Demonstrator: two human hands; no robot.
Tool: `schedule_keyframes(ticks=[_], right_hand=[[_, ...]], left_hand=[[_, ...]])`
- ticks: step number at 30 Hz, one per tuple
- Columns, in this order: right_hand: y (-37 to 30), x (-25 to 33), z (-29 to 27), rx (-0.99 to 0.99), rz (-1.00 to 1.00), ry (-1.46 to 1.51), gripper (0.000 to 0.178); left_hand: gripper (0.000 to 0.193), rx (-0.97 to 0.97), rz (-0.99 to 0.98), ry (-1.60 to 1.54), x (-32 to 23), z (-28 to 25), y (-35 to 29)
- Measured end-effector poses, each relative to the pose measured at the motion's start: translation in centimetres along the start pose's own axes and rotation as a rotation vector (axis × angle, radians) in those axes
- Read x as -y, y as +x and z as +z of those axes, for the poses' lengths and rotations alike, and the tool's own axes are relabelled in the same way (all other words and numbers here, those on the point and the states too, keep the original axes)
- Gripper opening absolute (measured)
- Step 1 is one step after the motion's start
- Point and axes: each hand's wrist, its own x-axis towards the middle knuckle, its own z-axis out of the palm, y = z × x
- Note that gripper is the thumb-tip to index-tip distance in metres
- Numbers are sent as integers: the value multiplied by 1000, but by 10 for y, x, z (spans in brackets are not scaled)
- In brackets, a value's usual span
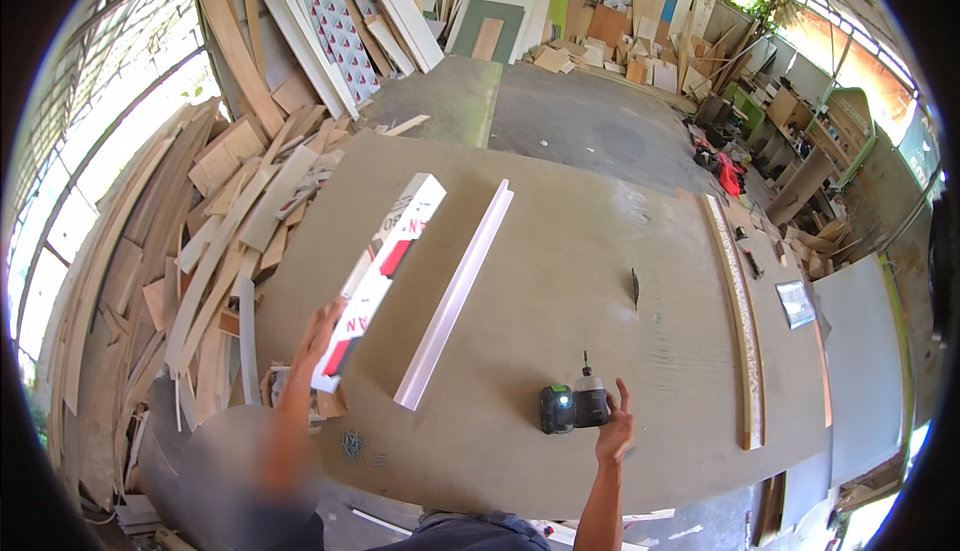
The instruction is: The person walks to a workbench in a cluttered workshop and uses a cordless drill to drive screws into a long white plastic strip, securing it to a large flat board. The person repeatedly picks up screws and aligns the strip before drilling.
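Note:
My left hand point(320, 333) grips the near left side of a long white box-shaped piece point(385, 276) with red and black print. The piece slants over the left part of the table; whether it touches the top I cannot tell. To its right lies a narrow pale channel strip point(455, 296). My right hand point(615, 429) is beside a black and grey cordless driver point(588, 401), fingers stretched and apart. The driver has a bit pointing away from me and a small light glowing. Any contact between hand and driver is hard to make out.
Small screws point(351, 443) lie in a heap at the table's point(560, 241) near left. A dark slim tool point(635, 289) lies right of the middle. A long speckled-edge strip point(738, 326) runs along the right side, beside a silvery packet point(795, 304). Scrap wood point(225, 241) piles up at left.

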Motion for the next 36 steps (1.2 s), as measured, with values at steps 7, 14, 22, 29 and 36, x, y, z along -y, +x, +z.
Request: schedule_keyframes(ticks=[7, 14, 22, 29, 36], right_hand=[[-41, -108, -23, 102, 267, 133, 62], [-10, -50, 30, -32, 72, -248, 32], [-114, -15, -103, -227, 3, -252, 30], [-179, 26, -193, -235, 193, -369, 23], [-193, 4, -208, -105, 202, -507, 47]], left_hand=[[48, 277, -10, 20, -9, 34, -123], [43, 351, 1, 154, 1, 111, -226], [43, 623, 223, 519, 20, 151, -267], [58, 809, 397, 792, 57, 164, -253], [57, 882, 392, 882, 61, 174, -232]])
